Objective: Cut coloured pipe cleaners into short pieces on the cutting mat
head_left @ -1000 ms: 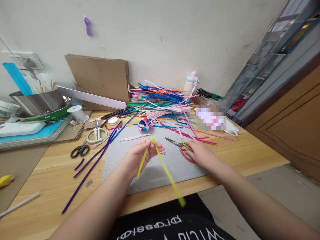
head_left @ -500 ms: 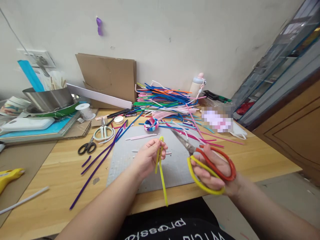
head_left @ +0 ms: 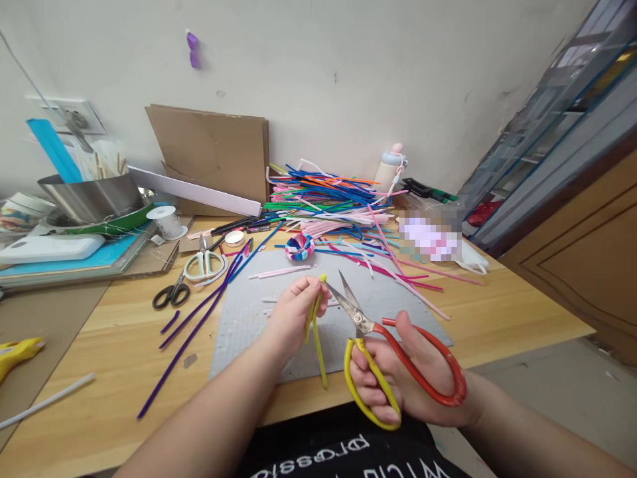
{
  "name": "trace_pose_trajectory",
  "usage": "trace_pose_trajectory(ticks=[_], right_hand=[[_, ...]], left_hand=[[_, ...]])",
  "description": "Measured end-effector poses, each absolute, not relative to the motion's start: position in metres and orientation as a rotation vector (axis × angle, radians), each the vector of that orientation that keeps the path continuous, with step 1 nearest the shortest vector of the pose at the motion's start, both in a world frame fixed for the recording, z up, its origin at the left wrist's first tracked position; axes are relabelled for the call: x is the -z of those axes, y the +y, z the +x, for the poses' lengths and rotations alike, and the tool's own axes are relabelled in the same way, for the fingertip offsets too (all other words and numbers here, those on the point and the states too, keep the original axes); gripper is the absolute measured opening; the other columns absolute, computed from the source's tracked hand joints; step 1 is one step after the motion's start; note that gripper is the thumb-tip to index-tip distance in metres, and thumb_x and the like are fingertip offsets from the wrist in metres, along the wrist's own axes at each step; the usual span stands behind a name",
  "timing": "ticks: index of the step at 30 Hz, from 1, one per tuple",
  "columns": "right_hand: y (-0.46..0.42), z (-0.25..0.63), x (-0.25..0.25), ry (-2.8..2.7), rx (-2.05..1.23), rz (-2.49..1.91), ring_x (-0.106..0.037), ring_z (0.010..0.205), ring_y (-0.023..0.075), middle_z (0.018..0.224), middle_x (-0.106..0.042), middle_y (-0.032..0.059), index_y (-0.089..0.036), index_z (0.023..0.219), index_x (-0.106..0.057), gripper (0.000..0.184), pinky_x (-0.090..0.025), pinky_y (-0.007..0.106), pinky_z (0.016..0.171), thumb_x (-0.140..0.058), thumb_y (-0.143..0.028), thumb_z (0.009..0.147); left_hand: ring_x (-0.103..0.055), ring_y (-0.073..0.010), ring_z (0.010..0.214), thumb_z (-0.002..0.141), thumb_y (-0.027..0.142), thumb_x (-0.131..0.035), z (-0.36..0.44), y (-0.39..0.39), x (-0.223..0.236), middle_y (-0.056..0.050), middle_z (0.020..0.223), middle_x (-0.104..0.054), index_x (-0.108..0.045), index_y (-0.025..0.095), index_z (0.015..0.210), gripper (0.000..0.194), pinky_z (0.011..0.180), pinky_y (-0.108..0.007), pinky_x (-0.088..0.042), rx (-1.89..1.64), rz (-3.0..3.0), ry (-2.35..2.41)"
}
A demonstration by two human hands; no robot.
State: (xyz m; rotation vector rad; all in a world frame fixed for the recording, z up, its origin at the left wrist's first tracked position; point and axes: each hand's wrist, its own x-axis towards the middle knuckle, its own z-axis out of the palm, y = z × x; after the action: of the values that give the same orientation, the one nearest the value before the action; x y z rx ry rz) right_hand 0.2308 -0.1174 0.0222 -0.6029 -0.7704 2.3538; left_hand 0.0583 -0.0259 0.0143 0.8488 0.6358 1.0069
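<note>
The scissors [head_left: 367, 325] have dull, darkened metal blades and smooth, plastic-looking coating on their handles. The yellow stem [head_left: 319, 352] looks fuzzy and matt. The grey mat [head_left: 243, 332] is matt and scuffed, the table [head_left: 114, 372] smooth, wood-grained, with a soft sheen. Seen from the mat, plain matt cardboard [head_left: 213, 153] stands at eleven o'clock, a shiny metal pot [head_left: 92, 199] at ten, a smooth bottle [head_left: 389, 174] at one, and a black cloth shirt [head_left: 308, 438] at six.

Soft even light, faint shadow on grey mat [head_left: 243, 312], stretched edges, pixelated patch [head_left: 430, 238]
</note>
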Motion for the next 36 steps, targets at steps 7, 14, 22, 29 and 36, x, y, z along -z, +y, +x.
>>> trace_pose_trajectory(ticks=[7, 14, 22, 29, 36], right_hand=[[-0.113, 0.22, -0.019, -0.779, -2.3, -0.604, -0.036, 0.061, 0.0114, 0.073, -0.038, 0.0008, -0.016, 0.084, -0.046, 0.075, -0.031, 0.023, 0.055, -0.023, -0.086, 0.07], [-0.113, 0.208, -0.013, -0.73, -2.185, -0.621, -0.039, 0.063, 0.0115, 0.076, -0.039, 0.0013, -0.015, 0.084, -0.049, 0.073, -0.034, 0.023, 0.054, -0.028, -0.084, 0.072], [-0.116, 0.199, -0.015, -0.585, -2.145, -0.777, -0.038, 0.048, 0.0062, 0.067, -0.041, -0.0025, -0.017, 0.074, -0.046, 0.063, -0.031, 0.018, 0.042, -0.041, -0.079, 0.073], [-0.107, 0.205, -0.016, -0.645, -2.013, -0.979, -0.021, 0.035, 0.0027, 0.052, -0.033, -0.0081, -0.02, 0.066, -0.038, 0.06, -0.016, 0.015, 0.031, -0.05, -0.078, 0.068], [-0.044, 0.273, 0.004, -1.492, -0.649, -1.86, -0.044, 0.049, 0.0127, 0.057, -0.052, -0.0001, -0.019, 0.067, -0.054, 0.037, -0.029, 0.024, 0.045, -0.062, -0.055, 0.071]], left_hand=[[-0.044, -0.0079, 0.053, 0.073, 0.035, -0.068, 0.061, -0.031, -0.014, 0.001, 0.063, -0.056, -0.058, 0.015, 0.066, 0.023, 0.056, -0.023, -0.032, -0.961, 0.955, 0.616], [-0.043, -0.0079, 0.054, 0.075, 0.036, -0.065, 0.061, -0.034, -0.015, 0.002, 0.061, -0.055, -0.057, 0.015, 0.065, 0.025, 0.057, -0.023, -0.032, -0.905, 1.071, 0.623], [-0.044, -0.0078, 0.054, 0.076, 0.036, -0.064, 0.06, -0.032, -0.013, 0.002, 0.059, -0.055, -0.057, 0.015, 0.064, 0.025, 0.059, -0.023, -0.033, -0.884, 1.119, 0.641], [-0.047, -0.0073, 0.054, 0.073, 0.035, -0.067, 0.061, -0.031, -0.009, 0.001, 0.063, -0.059, -0.06, 0.014, 0.064, 0.024, 0.058, -0.023, -0.034, -0.889, 1.048, 0.638], [-0.062, -0.0136, 0.074, 0.064, 0.031, -0.076, 0.054, -0.016, -0.009, -0.005, 0.076, -0.069, -0.067, 0.013, 0.07, 0.021, 0.074, -0.025, -0.044, -0.986, 0.758, 0.76]])
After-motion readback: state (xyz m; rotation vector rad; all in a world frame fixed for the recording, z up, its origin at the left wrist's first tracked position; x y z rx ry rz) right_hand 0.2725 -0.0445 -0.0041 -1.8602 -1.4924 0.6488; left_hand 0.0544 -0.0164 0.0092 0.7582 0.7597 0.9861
